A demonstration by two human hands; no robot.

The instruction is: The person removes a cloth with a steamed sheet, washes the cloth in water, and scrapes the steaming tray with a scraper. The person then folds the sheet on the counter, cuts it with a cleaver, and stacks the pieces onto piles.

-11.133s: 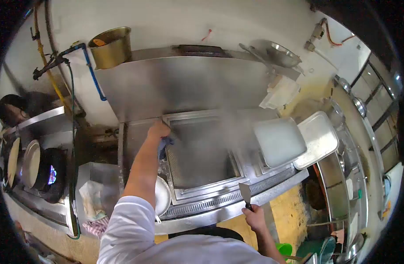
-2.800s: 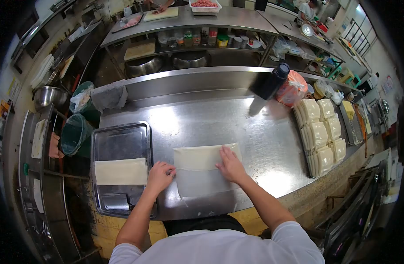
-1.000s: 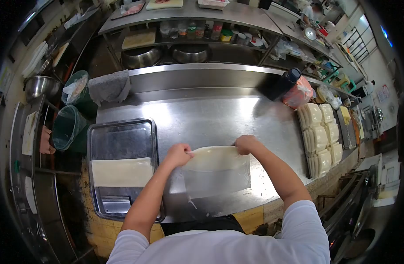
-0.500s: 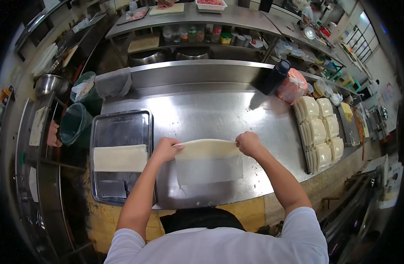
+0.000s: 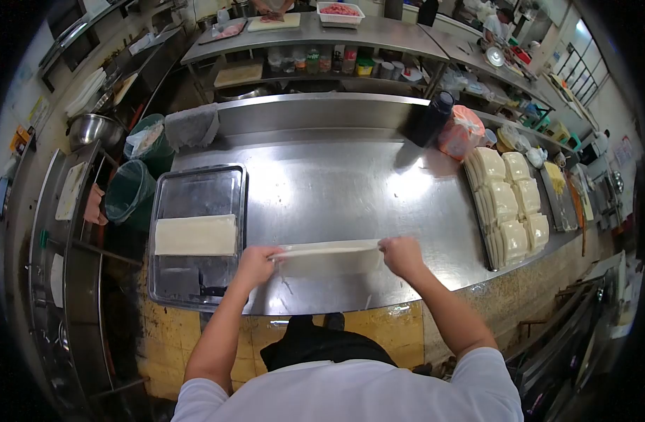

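A pale, flat dough sheet (image 5: 329, 247) is stretched above the front of the steel table. My left hand (image 5: 258, 266) pinches its left end, and my right hand (image 5: 402, 257) grips the right end with closed fingers. The sheet is seen almost edge-on, with a whitish, blurred band below it that could be a hanging part or a reflection. To the left of my left hand, a similar pale dough sheet (image 5: 196, 235) lies flat on a dark metal tray (image 5: 199, 190).
Stacks of pale folded pieces (image 5: 505, 202) fill a tray at the right. A dark bottle (image 5: 431, 118) and a red-and-white plastic bag (image 5: 463, 132) stand at the back right. A grey cloth (image 5: 192, 126) drapes the back-left rim. Green bins (image 5: 130, 191) stand left; a co-worker's hands (image 5: 272, 14) are far ahead.
Both hands have moved slightly down and toward me, bringing the dough sheet closer to the table's front edge. The sheet now looks narrower and more edge-on. My view has shifted a little.
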